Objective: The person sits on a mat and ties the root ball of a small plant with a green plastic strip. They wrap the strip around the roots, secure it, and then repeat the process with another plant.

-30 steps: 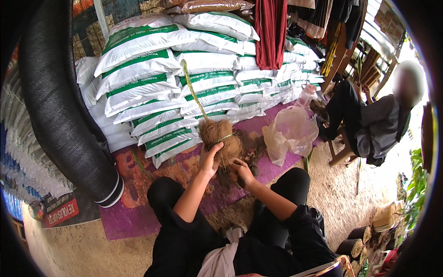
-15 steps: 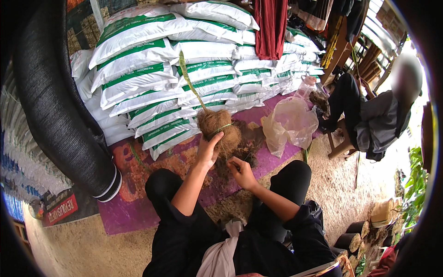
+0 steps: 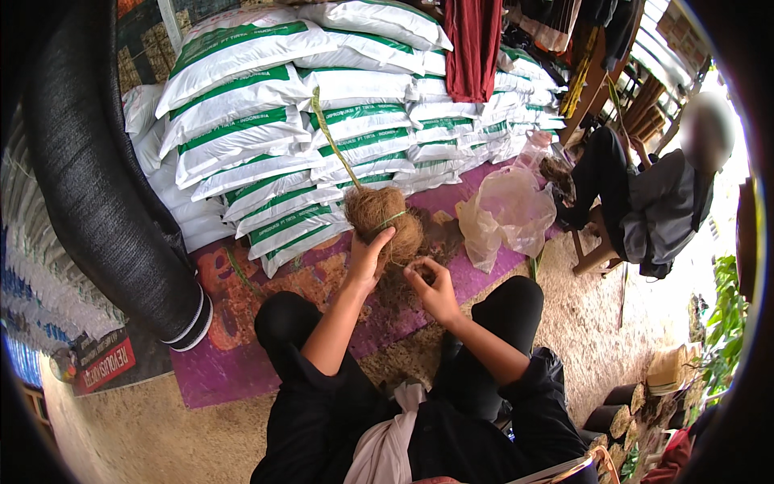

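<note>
My left hand (image 3: 367, 260) grips a round brown ball of coconut fibre (image 3: 385, 216) from below, with a thin green stem (image 3: 332, 137) rising from its top and a green string around it. My right hand (image 3: 429, 288) is just right of it, fingers pinched at loose fibre under the ball. A heap of loose brown fibre (image 3: 439, 238) lies on the purple mat (image 3: 242, 347) behind my hands. I sit on the ground with my knees bent to either side.
Stacked white sacks with green bands (image 3: 266, 137) fill the back. A large black roll (image 3: 105, 202) leans at the left. A clear plastic bag (image 3: 512, 210) lies on the mat to the right. Another person (image 3: 645, 202) sits on a low stool at the right.
The view has shifted slightly. My left hand keeps hold of the fibre ball, and my right hand has moved in closer beneath it.
</note>
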The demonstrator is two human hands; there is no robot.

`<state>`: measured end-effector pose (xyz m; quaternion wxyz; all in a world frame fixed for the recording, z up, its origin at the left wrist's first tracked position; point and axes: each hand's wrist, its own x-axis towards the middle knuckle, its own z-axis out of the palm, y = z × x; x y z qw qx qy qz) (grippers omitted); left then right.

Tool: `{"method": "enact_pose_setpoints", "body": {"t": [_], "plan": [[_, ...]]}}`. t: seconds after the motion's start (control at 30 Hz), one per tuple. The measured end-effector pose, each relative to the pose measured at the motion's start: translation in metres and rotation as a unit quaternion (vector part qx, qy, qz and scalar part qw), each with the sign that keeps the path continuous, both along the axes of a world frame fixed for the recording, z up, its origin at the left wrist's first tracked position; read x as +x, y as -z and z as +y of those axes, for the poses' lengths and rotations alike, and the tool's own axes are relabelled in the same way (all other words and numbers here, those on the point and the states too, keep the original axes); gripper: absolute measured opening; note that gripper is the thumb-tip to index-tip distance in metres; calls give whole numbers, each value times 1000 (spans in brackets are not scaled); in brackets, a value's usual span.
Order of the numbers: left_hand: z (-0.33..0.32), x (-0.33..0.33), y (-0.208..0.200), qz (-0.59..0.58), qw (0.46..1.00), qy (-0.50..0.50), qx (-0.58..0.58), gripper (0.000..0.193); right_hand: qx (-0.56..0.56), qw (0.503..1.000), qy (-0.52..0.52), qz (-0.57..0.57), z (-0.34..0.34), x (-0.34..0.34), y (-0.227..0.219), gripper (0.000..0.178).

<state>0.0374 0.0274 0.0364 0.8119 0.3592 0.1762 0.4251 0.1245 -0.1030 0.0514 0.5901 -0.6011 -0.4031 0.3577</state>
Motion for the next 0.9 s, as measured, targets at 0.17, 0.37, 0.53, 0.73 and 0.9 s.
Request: {"method": "enact_pose_setpoints", "body": {"t": [0.17, 0.37, 0.53, 0.73, 0.9], "plan": [[-5, 2, -6, -10, 1000, -14, -13, 53, 32, 992, 68, 105, 12, -9, 4, 12], [-4, 5, 1, 16, 998, -54, -2, 53, 38, 992, 76, 94, 19, -19, 7, 11], [-3, 2, -3, 11, 998, -45, -40, 65, 42, 989, 16, -138, 10, -14, 17, 10], [0, 3, 1, -1, 999, -36, -21, 67, 47, 947, -41, -316, 0, -9, -19, 10], [-1, 4, 5, -14, 997, -50, -52, 66, 70, 941, -90, -317, 3, -7, -38, 9]]}}
